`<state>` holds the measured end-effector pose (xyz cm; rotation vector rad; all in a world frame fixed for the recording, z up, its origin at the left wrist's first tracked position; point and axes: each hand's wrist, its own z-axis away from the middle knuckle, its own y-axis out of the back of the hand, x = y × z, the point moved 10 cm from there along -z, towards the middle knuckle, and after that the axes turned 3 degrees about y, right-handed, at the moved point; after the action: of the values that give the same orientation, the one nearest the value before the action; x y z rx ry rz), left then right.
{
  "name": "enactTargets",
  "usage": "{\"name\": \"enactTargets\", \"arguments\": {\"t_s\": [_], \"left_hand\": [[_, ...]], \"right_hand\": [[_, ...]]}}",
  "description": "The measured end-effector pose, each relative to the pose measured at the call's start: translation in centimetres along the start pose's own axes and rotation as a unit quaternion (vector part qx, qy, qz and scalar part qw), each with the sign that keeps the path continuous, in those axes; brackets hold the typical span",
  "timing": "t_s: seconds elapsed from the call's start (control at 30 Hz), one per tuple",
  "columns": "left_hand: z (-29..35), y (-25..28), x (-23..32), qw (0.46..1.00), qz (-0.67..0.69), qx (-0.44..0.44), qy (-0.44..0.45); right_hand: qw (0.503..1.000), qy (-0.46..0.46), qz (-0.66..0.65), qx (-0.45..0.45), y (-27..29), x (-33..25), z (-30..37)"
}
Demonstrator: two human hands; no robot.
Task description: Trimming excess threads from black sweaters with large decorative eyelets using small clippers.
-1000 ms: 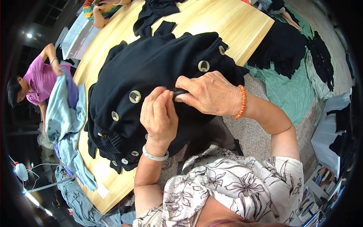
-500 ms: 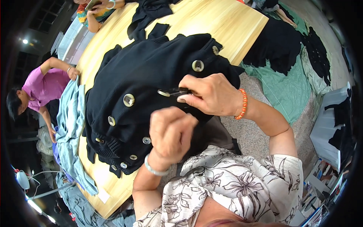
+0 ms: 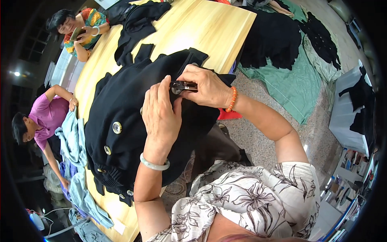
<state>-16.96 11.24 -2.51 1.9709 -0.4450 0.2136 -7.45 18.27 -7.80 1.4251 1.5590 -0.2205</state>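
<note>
A black knit cardigan (image 3: 121, 88) with large pale-rimmed round buttons lies heaped on the wooden table in front of me. My right hand (image 3: 205, 86) is closed on small dark thread snips (image 3: 185, 86), their tip pointing left over a button (image 3: 176, 89). My left hand (image 3: 161, 115) lies against the knit beside that button, fingers stretched out and thumb apart. What is under its palm is hidden. Farther left along the cardigan are another button (image 3: 117, 128) and a smaller-looking one (image 3: 107, 150).
The pale wooden table (image 3: 209, 28) reaches away from me. At its left edge a person in pink (image 3: 50, 107) handles light blue cloth (image 3: 82, 189); another (image 3: 86, 30) sits at the far left. Black garments (image 3: 272, 38) lie on green cloth (image 3: 286, 90) on the right.
My left hand has moved up from a loose curl to lie flatter by the button. The snips have come to that button. My view has shifted, bringing the far-left person further in.
</note>
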Motion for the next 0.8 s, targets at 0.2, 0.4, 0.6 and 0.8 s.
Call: {"name": "enactTargets", "arguments": {"t_s": [0.2, 0.4, 0.6, 0.8], "left_hand": [[1.0, 0.2, -0.2, 0.999, 0.01, 0.033, 0.013], [0.5, 0.1, 0.0, 0.999, -0.004, 0.036, 0.018], [0.1, -0.4, 1.1, 0.998, -0.061, 0.014, -0.013], [0.5, 0.2, 0.4, 0.999, -0.024, 0.03, -0.002]], "right_hand": [[0.984, -0.069, -0.164, 0.003, -0.1, 2.1, 1.2], [0.976, -0.049, -0.209, 0.039, 0.1, 1.6, 1.5], [0.939, -0.097, -0.325, 0.051, -0.1, 2.3, 2.3], [0.943, -0.159, -0.285, 0.062, 1.7, 3.6, 3.5]]}}
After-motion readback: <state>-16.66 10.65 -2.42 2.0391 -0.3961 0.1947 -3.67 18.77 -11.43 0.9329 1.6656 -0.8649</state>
